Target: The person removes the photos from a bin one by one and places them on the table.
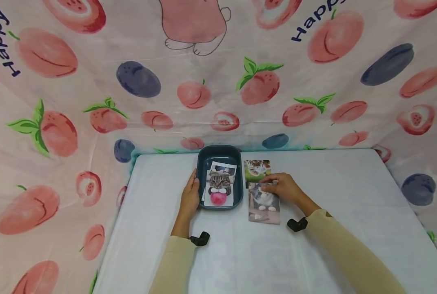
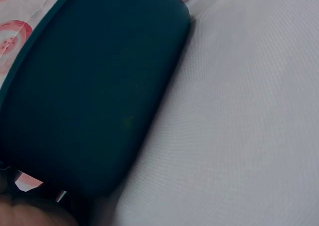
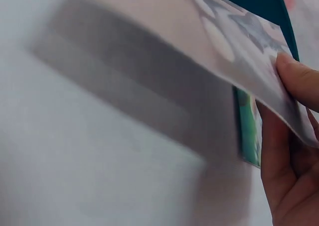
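Note:
At the left wall of a dark blue-green plastic tray (image 1: 239, 179), my left hand (image 1: 190, 196) grips the rim. Several picture cards lie in the tray; a tabby cat card with a pink ball (image 1: 219, 190) is on top. To the right, my right hand (image 1: 282, 188) pinches a kitten photo card (image 1: 264, 208) by its upper part. In the right wrist view the kitten card (image 3: 219, 42) is raised above the table, casting a shadow. Behind it lies a tiger card (image 1: 256, 167), partly covered. The tray's outer wall (image 2: 94, 86) fills much of the left wrist view.
A white cloth (image 1: 240, 261) covers the table. Behind it hangs a pink fruit-print curtain (image 1: 218, 90), which also runs along the left and right sides. The tray stands near the table's back edge. Each wrist wears a small black camera (image 1: 200, 239).

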The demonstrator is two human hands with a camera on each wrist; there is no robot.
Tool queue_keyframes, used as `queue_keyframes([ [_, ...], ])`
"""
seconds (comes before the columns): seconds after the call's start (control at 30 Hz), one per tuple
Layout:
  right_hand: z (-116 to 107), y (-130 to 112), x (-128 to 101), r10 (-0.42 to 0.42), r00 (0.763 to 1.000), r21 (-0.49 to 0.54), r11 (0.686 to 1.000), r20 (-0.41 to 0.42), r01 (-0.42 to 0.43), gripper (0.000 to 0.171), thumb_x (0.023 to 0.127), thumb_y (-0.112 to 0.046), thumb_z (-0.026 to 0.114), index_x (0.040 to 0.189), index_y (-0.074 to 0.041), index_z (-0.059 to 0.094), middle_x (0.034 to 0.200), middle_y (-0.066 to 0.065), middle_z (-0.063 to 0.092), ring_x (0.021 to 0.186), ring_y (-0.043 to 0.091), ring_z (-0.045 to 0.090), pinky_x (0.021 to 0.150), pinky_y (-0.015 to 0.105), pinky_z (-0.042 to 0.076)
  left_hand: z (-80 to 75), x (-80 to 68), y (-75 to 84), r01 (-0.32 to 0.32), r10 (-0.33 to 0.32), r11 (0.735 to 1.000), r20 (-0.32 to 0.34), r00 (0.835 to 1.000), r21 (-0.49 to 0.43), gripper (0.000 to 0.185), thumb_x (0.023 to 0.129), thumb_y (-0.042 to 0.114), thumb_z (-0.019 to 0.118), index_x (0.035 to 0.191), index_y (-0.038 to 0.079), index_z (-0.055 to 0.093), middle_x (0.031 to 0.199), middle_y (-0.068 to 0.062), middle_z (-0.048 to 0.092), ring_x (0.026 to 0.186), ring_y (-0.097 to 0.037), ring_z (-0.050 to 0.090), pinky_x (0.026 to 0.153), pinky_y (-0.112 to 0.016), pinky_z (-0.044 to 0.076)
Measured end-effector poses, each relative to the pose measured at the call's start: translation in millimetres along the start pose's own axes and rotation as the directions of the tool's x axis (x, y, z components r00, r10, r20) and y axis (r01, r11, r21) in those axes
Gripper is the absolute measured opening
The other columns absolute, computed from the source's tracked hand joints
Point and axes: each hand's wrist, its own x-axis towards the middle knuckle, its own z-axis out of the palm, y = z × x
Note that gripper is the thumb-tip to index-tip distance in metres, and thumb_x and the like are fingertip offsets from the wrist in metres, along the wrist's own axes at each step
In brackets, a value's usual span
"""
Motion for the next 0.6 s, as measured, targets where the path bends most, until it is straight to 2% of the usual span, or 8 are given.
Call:
queue_keyframes([
  [0.17, 8, 1, -1, -0.062, 0.998, -0.042, 0.997, -0.030, 0.061, 0.021, 0.088, -0.028, 0.082, 0.108, -0.022, 0.080, 0.113, 0.005, 0.076, 0.104, 0.026, 0.069, 0.084, 0.042, 0.057, -0.1, 0.0, 0.6, -0.013, 0.013, 1.000, 0.001, 1.000, -0.003, 0.051, 0.110, 0.045, 0.037, 0.161, 0.039, 0.030, 0.169, 0.003, 0.027, 0.159, -0.028, 0.019, 0.127, -0.057, 0.017],
  [0.37, 16, 0, -2, -0.067, 0.996, -0.050, 0.997, -0.059, 0.065, 0.018, 0.085, -0.025, 0.084, 0.103, -0.021, 0.080, 0.100, 0.002, 0.077, 0.087, 0.015, 0.069, 0.072, 0.032, 0.056, 0.4, 0.8, 0.4, -0.008, 0.008, 1.000, 0.001, 1.000, -0.007, 0.052, 0.110, 0.046, 0.037, 0.161, 0.039, 0.030, 0.169, 0.004, 0.027, 0.159, -0.028, 0.019, 0.127, -0.056, 0.017],
  [0.6, 24, 2, -2, -0.136, 0.988, -0.116, 0.985, -0.078, 0.126, 0.015, 0.084, -0.021, 0.085, 0.099, -0.019, 0.081, 0.097, 0.001, 0.077, 0.084, 0.013, 0.068, 0.070, 0.030, 0.056, -0.7, 0.4, 0.2, -0.013, 0.013, 1.000, 0.005, 1.000, -0.010, 0.052, 0.110, 0.045, 0.037, 0.161, 0.038, 0.030, 0.169, 0.004, 0.027, 0.159, -0.027, 0.018, 0.128, -0.054, 0.017],
])
